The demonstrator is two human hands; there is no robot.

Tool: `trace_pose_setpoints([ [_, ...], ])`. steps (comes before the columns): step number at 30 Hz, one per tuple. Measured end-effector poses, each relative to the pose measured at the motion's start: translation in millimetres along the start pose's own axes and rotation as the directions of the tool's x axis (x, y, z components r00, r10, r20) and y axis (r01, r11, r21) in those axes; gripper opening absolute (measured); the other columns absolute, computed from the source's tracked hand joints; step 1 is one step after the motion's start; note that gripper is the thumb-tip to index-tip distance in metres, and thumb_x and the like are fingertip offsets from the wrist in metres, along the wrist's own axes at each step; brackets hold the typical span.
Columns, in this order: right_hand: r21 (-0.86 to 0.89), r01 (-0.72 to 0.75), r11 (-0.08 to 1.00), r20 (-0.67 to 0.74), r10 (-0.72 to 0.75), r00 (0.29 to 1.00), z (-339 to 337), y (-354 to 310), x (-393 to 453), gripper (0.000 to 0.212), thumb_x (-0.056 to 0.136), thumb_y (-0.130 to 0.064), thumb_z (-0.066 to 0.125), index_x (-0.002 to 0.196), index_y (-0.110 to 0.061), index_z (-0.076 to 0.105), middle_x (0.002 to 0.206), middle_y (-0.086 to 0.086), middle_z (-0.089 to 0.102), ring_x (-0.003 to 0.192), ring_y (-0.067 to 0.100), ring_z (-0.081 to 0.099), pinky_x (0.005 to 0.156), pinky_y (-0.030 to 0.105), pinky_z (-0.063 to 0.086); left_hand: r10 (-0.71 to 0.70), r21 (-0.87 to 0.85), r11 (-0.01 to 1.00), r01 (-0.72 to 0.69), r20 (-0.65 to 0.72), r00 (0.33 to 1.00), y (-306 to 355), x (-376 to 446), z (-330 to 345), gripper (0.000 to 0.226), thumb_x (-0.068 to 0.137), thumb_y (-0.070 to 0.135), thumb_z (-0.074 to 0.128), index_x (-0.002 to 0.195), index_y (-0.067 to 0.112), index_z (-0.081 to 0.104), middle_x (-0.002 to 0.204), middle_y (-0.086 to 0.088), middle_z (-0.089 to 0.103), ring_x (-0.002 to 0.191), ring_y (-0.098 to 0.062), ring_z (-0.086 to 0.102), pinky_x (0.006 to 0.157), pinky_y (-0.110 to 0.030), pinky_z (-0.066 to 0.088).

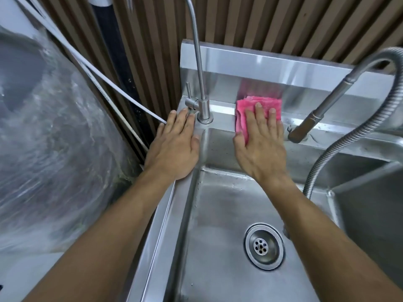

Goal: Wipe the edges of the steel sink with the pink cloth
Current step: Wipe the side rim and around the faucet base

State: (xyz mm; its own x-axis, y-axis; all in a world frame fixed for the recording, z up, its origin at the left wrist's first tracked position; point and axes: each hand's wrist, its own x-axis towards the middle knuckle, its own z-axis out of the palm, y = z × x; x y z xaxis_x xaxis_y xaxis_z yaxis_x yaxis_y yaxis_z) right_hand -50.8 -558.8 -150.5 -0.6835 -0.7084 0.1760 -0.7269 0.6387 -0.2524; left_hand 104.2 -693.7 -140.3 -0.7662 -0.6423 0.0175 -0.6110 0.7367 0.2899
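Right hand presses pink cloth flat (fingers spread) on sink rim.

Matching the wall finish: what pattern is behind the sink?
Vertical brown slats, clearest in the head view.

This place looks like a kitchen or a washing area, perhaps in a restaurant or a utility room. A double-basin steel sink with a raised backsplash stands against a wall of brown vertical slats, and it has a thin gooseneck tap, a pull-out sprayer on a flexible metal hose and a round drain strainer. On the left, a large object wrapped in clear plastic film and white pipes suggest a back-of-house room.
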Motion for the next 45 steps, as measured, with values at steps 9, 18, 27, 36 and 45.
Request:
trace_pose_setpoints([
  [9,-0.013,0.33,0.944,0.192,-0.321,0.927,-3.9,-20.6,19.5,0.082,0.098,-0.045,0.05,0.167,-0.024,0.01,0.174,-0.001,0.006,0.162,0.026,0.0,0.126,0.035,-0.01,-0.005,0.013,1.0,0.006,-0.013,1.0,1.1,-0.8,0.1,0.06,0.11,0.037,0.026,0.166,0.02,0.014,0.174,0.004,0.006,0.161,-0.021,0.001,0.13,-0.042,0.007],
  [18,-0.06,0.16,0.985,0.023,-0.159,0.987,14.4,-16.1,7.2,0.076,0.106,-0.058,0.025,0.166,-0.012,0.011,0.174,0.012,-0.001,0.16,0.04,-0.001,0.128,0.05,-0.004,-0.028,-0.002,1.0,0.028,0.003,1.0,2.0,-1.4,-0.7,0.06,0.111,0.039,0.024,0.166,0.022,0.011,0.174,0.007,0.001,0.161,-0.018,-0.004,0.13,-0.041,0.003],
  [27,-0.142,0.619,0.772,0.281,-0.568,0.773,-6.9,5.3,53.9,0.078,0.098,-0.049,0.017,0.165,-0.01,0.009,0.173,0.01,0.005,0.158,0.035,-0.011,0.124,0.04,-0.015,-0.031,0.003,1.0,0.03,0.014,0.999,2.6,-0.8,-1.1,0.06,0.111,0.039,0.022,0.167,0.021,0.01,0.174,0.005,0.0,0.161,-0.018,-0.005,0.13,-0.042,0.003],
  [36,-0.58,0.74,0.34,0.475,-0.597,0.647,-50.6,-7.4,93.1,0.075,0.096,-0.058,-0.009,0.16,-0.02,-0.018,0.171,0.001,-0.017,0.156,0.028,-0.026,0.131,0.046,-0.009,-0.037,0.021,0.999,0.037,0.002,0.999,4.9,-10.3,-3.6,0.06,0.111,0.039,0.026,0.166,0.02,0.015,0.174,0.003,0.007,0.161,-0.02,0.002,0.129,-0.04,0.005],
  [45,-0.108,0.529,0.842,0.281,-0.484,0.828,-19.5,4.3,25.5,0.081,0.098,-0.057,0.015,0.165,-0.011,0.015,0.172,0.012,0.017,0.161,0.031,0.01,0.131,0.043,0.002,-0.047,0.019,0.999,0.046,0.031,0.998,5.7,-12.0,-6.2,0.06,0.111,0.041,0.023,0.166,0.019,0.013,0.174,0.002,0.005,0.161,-0.019,0.0,0.129,-0.041,0.005],
])
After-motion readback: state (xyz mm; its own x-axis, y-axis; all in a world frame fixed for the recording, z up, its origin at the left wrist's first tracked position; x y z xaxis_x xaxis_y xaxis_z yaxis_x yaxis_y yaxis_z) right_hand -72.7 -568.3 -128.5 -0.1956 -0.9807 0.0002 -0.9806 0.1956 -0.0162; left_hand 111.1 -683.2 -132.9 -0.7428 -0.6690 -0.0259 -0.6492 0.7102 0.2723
